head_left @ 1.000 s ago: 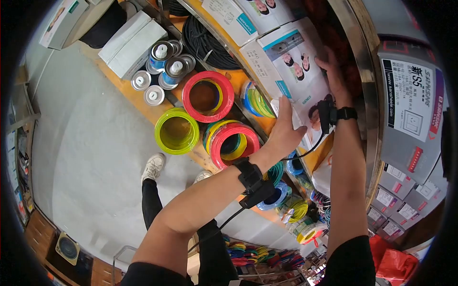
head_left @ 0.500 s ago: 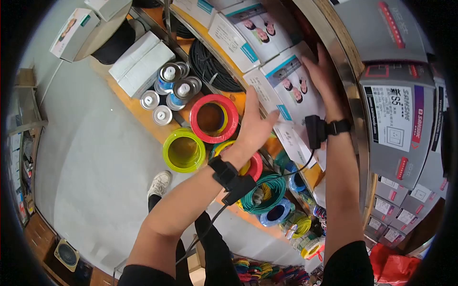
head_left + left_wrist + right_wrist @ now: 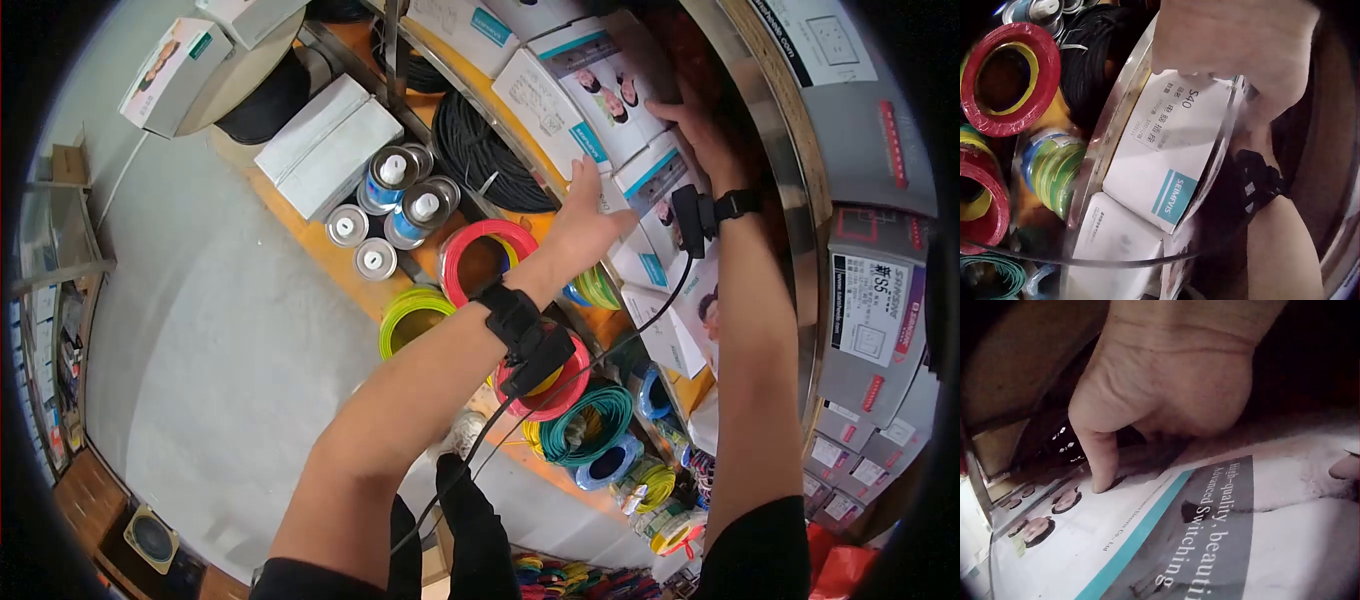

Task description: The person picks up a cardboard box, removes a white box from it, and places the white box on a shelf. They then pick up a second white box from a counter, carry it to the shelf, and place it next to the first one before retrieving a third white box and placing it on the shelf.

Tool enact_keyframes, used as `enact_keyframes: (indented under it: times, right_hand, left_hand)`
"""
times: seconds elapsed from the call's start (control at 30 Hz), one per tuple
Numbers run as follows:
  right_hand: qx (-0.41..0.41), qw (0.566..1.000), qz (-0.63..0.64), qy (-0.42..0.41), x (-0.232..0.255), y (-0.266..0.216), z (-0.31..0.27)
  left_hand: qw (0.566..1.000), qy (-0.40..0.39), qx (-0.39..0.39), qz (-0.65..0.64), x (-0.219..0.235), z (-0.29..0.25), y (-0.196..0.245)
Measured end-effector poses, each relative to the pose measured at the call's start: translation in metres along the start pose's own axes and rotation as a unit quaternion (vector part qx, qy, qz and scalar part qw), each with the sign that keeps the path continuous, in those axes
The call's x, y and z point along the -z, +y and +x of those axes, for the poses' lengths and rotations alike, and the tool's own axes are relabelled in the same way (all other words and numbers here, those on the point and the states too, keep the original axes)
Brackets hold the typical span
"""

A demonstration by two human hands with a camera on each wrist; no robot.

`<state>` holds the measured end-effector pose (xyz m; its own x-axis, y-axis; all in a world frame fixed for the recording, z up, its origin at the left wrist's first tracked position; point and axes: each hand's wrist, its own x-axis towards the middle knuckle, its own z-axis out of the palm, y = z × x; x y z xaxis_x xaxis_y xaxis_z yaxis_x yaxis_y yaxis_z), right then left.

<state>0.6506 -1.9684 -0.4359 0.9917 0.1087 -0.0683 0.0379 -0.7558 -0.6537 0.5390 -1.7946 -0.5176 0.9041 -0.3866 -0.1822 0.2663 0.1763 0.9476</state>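
Note:
White printed boxes lie in a row on the shelf; one with a teal band [image 3: 600, 90] is between the two hands in the head view. My left hand [image 3: 590, 225] has its fingertips at that box's near end, thumb spread apart. In the left wrist view, the left hand [image 3: 1235, 47] is over the end of an S40 box [image 3: 1166, 137]. The right hand [image 3: 705, 140] lies along the far side, thumb over the printed top. In the right wrist view, the thumb of the right hand [image 3: 1166, 394] touches a printed box [image 3: 1079, 540]; its other fingers are mostly hidden.
Wire coils, such as a red one [image 3: 465, 262] and a green one [image 3: 585, 425], stand on the lower ledge beside cans [image 3: 425, 208] and a plain white box [image 3: 330, 145]. A metal shelf edge [image 3: 775, 110] and grey cartons [image 3: 875, 300] are at the right.
Both hands have moved up along the row, from the lower boxes toward the join with the one above. The head view has shifted; the boxes show no clear movement of their own.

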Motion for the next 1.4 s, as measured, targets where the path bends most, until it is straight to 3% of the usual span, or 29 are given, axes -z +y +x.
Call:
enact_keyframes:
  times: [0.2, 0.27, 0.37, 0.4, 0.43, 0.5, 0.57, 0.63, 0.7, 0.73, 0.8, 0.87, 0.93, 0.97, 1.03, 1.13, 1.33, 1.4]
  right_hand:
    - [-0.036, 0.998, -0.022, 0.041, -0.004, -0.015, -0.011]
    - [-0.068, 0.995, 0.064, 0.019, -0.006, -0.017, -0.012]
    - [-0.019, 1.000, -0.013, 0.018, -0.005, -0.017, -0.011]
    - [-0.035, 0.999, -0.016, 0.022, -0.008, -0.012, -0.010]
    - [-0.052, 0.998, -0.020, 0.027, -0.012, -0.009, -0.009]
    - [-0.153, 0.973, -0.163, 0.056, -0.017, -0.046, -0.012]
    - [-0.113, 0.978, -0.149, 0.092, -0.022, -0.070, 0.007]
    - [-0.118, 0.987, -0.046, 0.099, -0.028, -0.092, 0.037]
    - [-0.119, 0.984, -0.052, 0.120, -0.043, -0.074, 0.062]
    - [-0.097, 0.979, -0.114, 0.135, -0.047, -0.055, 0.088]
    - [0.007, 0.971, -0.136, 0.194, -0.056, -0.036, 0.114]
    - [0.002, 0.989, -0.088, 0.121, -0.055, -0.026, 0.125]
    - [0.000, 0.997, 0.060, 0.045, -0.049, -0.052, 0.120]
    - [-0.027, 0.997, 0.052, 0.045, -0.049, -0.052, 0.123]
    - [-0.057, 0.996, 0.040, 0.046, -0.044, -0.050, 0.123]
    - [-0.080, 0.996, -0.034, 0.036, -0.040, -0.102, 0.106]
    - [-0.006, 0.986, -0.167, 0.027, -0.038, -0.088, 0.110]
    - [-0.007, 0.997, -0.064, 0.030, -0.038, -0.083, 0.110]
  left_hand:
    - [0.999, -0.003, 0.025, 0.041, -0.003, -0.009, 0.009]
    - [0.999, -0.003, 0.025, 0.042, -0.002, -0.010, 0.008]
    - [0.999, -0.017, 0.042, 0.028, 0.008, -0.015, 0.009]
    - [0.998, -0.031, 0.063, 0.009, 0.014, -0.020, 0.016]
    - [0.998, 0.011, 0.066, -0.005, 0.018, -0.029, 0.024]
    - [0.999, 0.040, 0.035, -0.011, 0.031, -0.042, 0.035]
    - [0.996, 0.065, -0.030, 0.048, 0.051, -0.038, 0.042]
    - [0.995, 0.078, -0.048, 0.025, 0.065, -0.017, 0.043]
    - [0.996, 0.070, -0.042, 0.025, 0.080, 0.002, 0.040]
    - [0.997, 0.070, -0.038, 0.020, 0.086, 0.011, 0.044]
    - [0.996, 0.062, -0.027, 0.056, 0.099, 0.023, 0.055]
    - [0.996, 0.061, -0.048, 0.043, 0.111, 0.037, 0.058]
    - [0.997, 0.045, -0.040, 0.047, 0.118, 0.049, 0.058]
    - [0.999, 0.024, -0.034, -0.035, 0.119, 0.057, 0.057]
    - [0.998, 0.043, -0.045, -0.016, 0.113, 0.070, 0.048]
    - [0.996, 0.070, -0.046, 0.016, 0.112, 0.071, 0.047]
    - [0.994, 0.091, -0.043, 0.041, 0.109, 0.065, 0.053]
    - [0.993, 0.094, -0.048, 0.042, 0.108, 0.064, 0.054]
